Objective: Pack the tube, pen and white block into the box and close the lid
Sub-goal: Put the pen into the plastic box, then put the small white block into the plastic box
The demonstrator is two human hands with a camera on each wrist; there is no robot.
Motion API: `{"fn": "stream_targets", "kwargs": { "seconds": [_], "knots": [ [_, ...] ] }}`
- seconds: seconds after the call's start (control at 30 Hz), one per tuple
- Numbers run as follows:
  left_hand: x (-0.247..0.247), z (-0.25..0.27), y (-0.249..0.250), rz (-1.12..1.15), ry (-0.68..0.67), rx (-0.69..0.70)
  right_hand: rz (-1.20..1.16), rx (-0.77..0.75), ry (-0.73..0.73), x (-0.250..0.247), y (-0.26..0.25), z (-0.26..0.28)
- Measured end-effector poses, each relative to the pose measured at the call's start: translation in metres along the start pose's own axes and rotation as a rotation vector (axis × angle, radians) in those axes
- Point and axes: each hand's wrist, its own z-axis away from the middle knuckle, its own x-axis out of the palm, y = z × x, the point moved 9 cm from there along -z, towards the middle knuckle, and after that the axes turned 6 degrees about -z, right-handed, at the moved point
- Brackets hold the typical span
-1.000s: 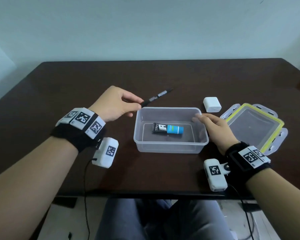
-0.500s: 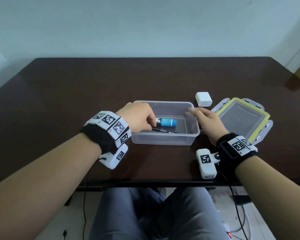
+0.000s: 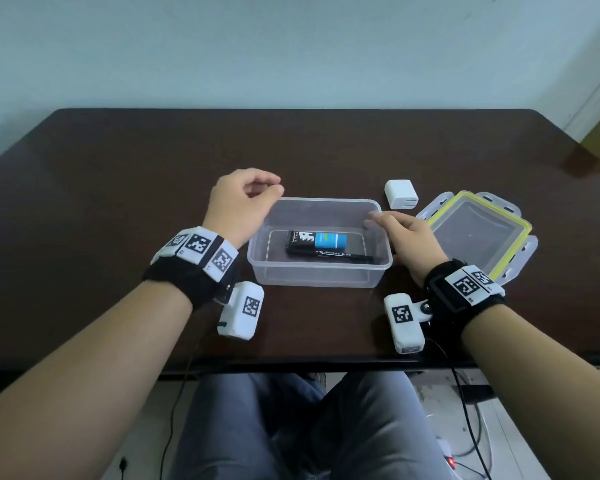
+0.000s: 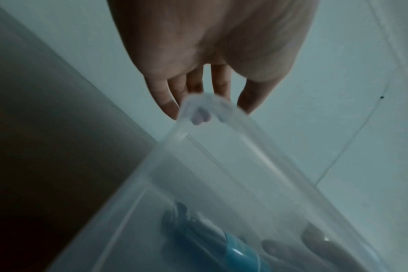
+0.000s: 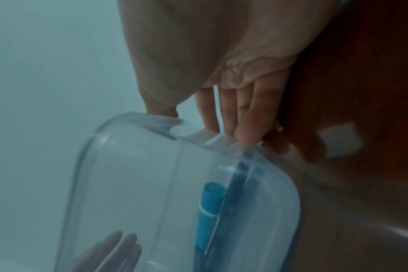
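A clear plastic box stands in the middle of the dark table. Inside it lie a black and blue tube and, just in front of it, a black pen. My left hand hovers empty over the box's far left corner, fingers loosely curled. My right hand rests its straight fingers on the box's right rim. The white block sits on the table behind the box's right end. The yellow-edged lid lies flat to the right.
The dark table stretches wide to the left and back. Its front edge is close to my lap. Cables hang below the table edge.
My left hand carried the pen into the box, let it go beside the tube and lifted out to the far left corner. The right hand stayed on the rim.
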Motion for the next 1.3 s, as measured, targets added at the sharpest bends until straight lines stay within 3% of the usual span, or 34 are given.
{"fn": "stream_targets", "kwargs": {
  "seconds": [0.07,0.17,0.27,0.47,0.67,1.0,1.3],
  "knots": [
    [-0.009,0.003,-0.02,0.186,0.08,-0.142,0.015,0.011,0.006,-0.001,-0.001,0.0],
    [-0.001,0.011,-0.052,0.477,0.083,-0.394,0.019,0.027,-0.009,-0.001,-0.001,0.0],
    [0.01,0.025,-0.078,0.55,0.101,-0.541,0.042,0.042,0.002,-0.004,-0.006,0.001],
    [0.018,0.034,-0.086,0.592,0.151,-0.557,0.151,-0.044,0.185,-0.047,-0.048,-0.011],
    [0.014,0.036,-0.087,0.418,0.163,-0.455,0.407,-0.019,0.261,-0.076,-0.065,-0.044],
    [0.016,0.036,-0.078,0.341,0.153,-0.427,0.853,0.139,0.162,-0.063,-0.053,-0.075],
    [0.014,0.035,-0.08,0.294,0.137,-0.47,0.829,0.156,0.204,-0.059,-0.051,-0.063]
  ]
}}
